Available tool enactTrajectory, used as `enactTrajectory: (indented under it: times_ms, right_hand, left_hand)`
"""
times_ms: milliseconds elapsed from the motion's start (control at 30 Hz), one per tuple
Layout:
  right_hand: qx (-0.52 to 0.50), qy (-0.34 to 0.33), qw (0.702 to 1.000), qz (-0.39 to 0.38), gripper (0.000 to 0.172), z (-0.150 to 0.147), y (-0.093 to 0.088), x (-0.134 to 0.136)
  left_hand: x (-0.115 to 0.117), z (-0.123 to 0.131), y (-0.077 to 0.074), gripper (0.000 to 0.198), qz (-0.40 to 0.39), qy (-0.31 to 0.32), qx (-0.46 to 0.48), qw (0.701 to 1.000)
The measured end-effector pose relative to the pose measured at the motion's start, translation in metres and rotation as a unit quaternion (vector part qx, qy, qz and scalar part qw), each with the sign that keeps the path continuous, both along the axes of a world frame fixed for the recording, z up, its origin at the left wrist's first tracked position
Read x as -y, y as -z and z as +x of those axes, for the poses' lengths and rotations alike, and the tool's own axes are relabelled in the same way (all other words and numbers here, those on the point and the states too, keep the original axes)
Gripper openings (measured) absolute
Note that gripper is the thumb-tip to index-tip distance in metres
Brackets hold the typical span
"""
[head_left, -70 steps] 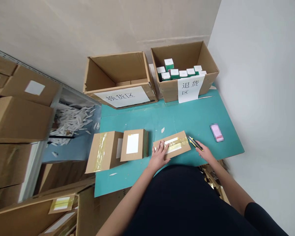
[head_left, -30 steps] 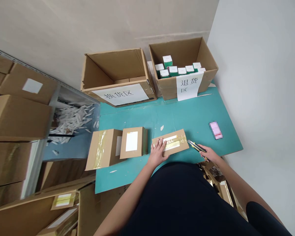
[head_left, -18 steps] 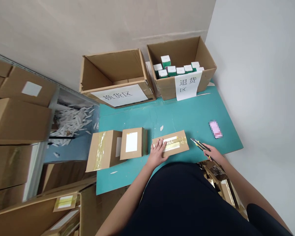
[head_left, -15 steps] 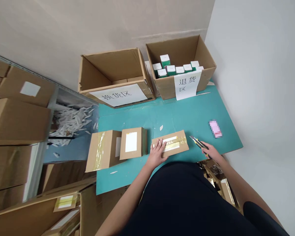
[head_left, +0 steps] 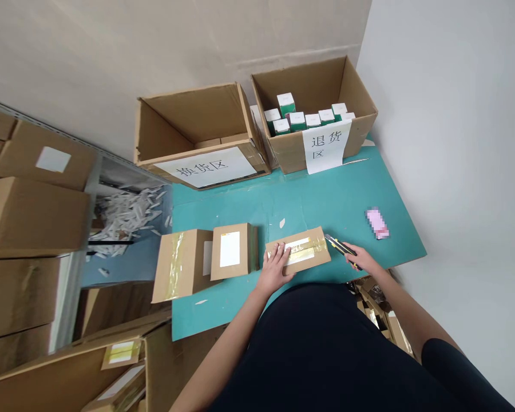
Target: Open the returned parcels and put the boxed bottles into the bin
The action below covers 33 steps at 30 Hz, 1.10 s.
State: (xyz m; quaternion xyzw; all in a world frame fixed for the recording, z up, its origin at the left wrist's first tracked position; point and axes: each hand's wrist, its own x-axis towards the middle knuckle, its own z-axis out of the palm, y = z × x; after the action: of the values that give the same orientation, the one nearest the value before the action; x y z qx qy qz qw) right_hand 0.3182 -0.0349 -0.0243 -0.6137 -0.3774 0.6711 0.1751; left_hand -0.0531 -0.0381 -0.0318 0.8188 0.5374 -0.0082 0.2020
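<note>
The person's left hand rests on a taped carton, fingers spread and not clenched. The carton lies near the front edge of the table. The right hand grasps a cutter, blade at the carton's right end; whether they touch cannot be told.

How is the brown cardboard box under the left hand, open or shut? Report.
Shut: the box looks flat-topped, with shiny yellowish tape along it.

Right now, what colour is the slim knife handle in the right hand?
The slim knife handle is black and yellow, seen best in the head view.
</note>
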Motion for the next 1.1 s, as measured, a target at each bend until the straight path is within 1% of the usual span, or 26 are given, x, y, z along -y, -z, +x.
enactTrajectory:
  times_ms: [200,533,633,800,900,1100]
  right_hand:
    - [-0.022,-0.011,1.000,-0.007,0.076,0.006,0.003,0.003]
    - [-0.017,-0.044,0.999,-0.011,0.077,0.016,0.011,0.011]
    - [-0.014,-0.049,0.999,-0.016,0.077,0.016,0.006,0.012]
    - [-0.016,-0.057,0.998,-0.022,0.076,0.015,-0.012,0.011]
    - [-0.025,-0.049,0.998,-0.018,0.076,0.013,-0.015,0.014]
    - [-0.038,0.004,0.999,-0.016,0.080,0.003,-0.004,0.032]
  left_hand:
    - [0.002,-0.001,0.001,0.092,0.000,-0.002,-0.004,1.000]
    - [0.001,-0.002,0.002,0.093,0.002,0.004,-0.002,1.000]
    - [0.001,-0.001,0.002,0.093,-0.002,0.005,-0.004,1.000]
    - [0.001,-0.002,0.003,0.092,-0.016,0.006,-0.007,1.000]
    - [0.001,-0.002,0.004,0.092,-0.018,0.004,-0.006,1.000]
    - [0.001,-0.005,0.007,0.095,-0.019,0.005,0.000,1.000]
